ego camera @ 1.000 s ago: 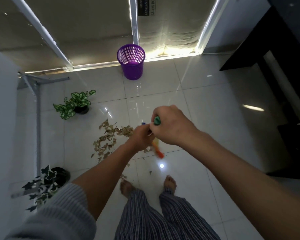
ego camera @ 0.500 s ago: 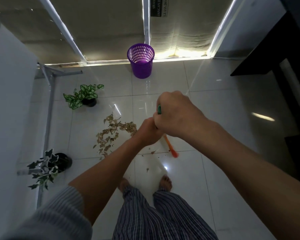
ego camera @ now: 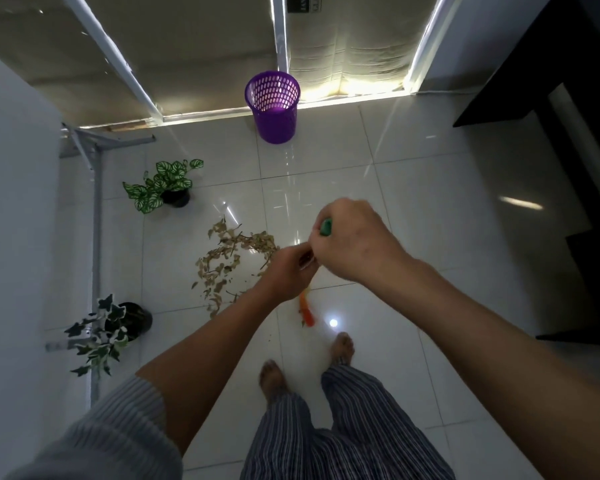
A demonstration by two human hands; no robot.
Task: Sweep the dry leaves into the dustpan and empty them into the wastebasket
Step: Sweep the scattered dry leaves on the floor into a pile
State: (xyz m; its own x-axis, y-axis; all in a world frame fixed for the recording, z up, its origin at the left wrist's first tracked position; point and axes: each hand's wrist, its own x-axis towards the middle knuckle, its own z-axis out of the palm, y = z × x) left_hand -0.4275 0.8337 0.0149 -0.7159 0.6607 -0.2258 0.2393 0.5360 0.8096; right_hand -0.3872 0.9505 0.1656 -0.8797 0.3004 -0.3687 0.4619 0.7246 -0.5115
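Both hands grip a broom: right hand (ego camera: pixel 354 240) above left hand (ego camera: pixel 291 271), dry leaves (ego camera: pixel 229 265) just left, purple wastebasket (ego camera: pixel 273 107) beyond.

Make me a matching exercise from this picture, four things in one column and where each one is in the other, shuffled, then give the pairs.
Things:
1. wastebasket
2. dry leaves
3. broom head
4. right hand

Places:
A. on the tiles just ahead of the bare feet
B. round the green top of the broom handle
C. by the far wall, under the blinds
D. scattered on the floor between the two potted plants and the hands

Pairs: 1-C, 2-D, 3-A, 4-B
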